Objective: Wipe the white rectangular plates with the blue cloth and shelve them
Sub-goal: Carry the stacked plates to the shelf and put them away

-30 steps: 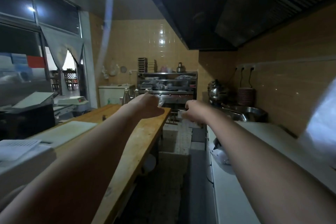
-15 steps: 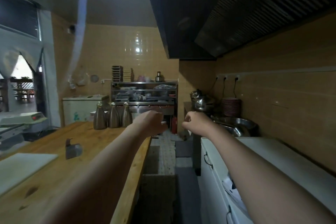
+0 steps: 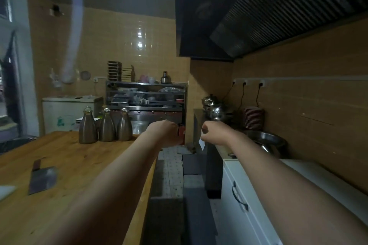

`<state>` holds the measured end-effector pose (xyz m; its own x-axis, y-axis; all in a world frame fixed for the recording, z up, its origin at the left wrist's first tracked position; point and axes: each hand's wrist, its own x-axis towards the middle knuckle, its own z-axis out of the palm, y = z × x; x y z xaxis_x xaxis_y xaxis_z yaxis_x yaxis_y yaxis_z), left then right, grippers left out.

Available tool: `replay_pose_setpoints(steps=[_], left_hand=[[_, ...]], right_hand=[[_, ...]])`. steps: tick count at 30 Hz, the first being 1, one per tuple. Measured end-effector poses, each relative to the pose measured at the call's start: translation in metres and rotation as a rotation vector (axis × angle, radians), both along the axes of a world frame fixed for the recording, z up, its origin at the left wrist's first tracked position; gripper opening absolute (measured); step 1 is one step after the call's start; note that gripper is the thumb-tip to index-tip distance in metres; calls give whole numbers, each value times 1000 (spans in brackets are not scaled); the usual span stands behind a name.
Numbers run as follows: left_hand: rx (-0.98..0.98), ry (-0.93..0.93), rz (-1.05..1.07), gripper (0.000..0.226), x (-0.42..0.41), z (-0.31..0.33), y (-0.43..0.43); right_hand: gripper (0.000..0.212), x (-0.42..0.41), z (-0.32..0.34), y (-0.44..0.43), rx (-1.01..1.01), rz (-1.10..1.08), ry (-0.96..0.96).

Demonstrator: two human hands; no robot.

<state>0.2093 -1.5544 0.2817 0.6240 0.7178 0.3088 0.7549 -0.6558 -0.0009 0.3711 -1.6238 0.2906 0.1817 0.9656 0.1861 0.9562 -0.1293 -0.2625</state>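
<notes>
At twelve o'clock, both arms are held straight out down the kitchen aisle. The left hand [image 3: 166, 133] and right hand [image 3: 214, 132] are seen from behind, fingers curled into loose fists; nothing is seen held in either, though the palms are hidden, so a small object cannot be ruled out.

No blue cloth is made out anywhere in view. No white rectangular plates can be confirmed either. A pale flat stack [image 3: 85, 119] sits at about eleven o'clock, behind the three metal flasks [image 3: 105, 127] at the far end of the wooden tabletop [image 3: 83, 165]; it may be plates, but it is too small and dim to tell. If so, it lies ahead and left of the fingers, and the left hand is judged nearer. Its long axis cannot be read.

The steel shelf rack [image 3: 146, 97] stands at twelve o'clock, well beyond both hands; its contents are dark and cluttered. A stack of round reddish plates [image 3: 253, 117] is at one o'clock against the wall, beside a steel basin [image 3: 266, 139]. A cleaver [image 3: 40, 177] lies flat on the tabletop at nine o'clock. The white cabinet [image 3: 245, 205] at four o'clock is cut off by the frame edge.

The task is judged barely begun.
</notes>
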Motion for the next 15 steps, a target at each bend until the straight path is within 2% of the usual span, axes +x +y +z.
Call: replay_pose_setpoints(steps=[3, 8, 13, 15], left_hand=[[2, 3, -11, 17, 25, -10, 64], [-42, 92, 107, 24, 78, -11, 177], [-66, 182, 125, 28, 132, 7, 259], [-59, 217, 124, 29, 151, 13, 288]], right_hand=[[28, 31, -8, 65, -13, 5, -8], [32, 93, -7, 172, -72, 10, -36], [14, 139, 4, 264, -83, 39, -21], [18, 153, 3, 292, -90, 40, -14]])
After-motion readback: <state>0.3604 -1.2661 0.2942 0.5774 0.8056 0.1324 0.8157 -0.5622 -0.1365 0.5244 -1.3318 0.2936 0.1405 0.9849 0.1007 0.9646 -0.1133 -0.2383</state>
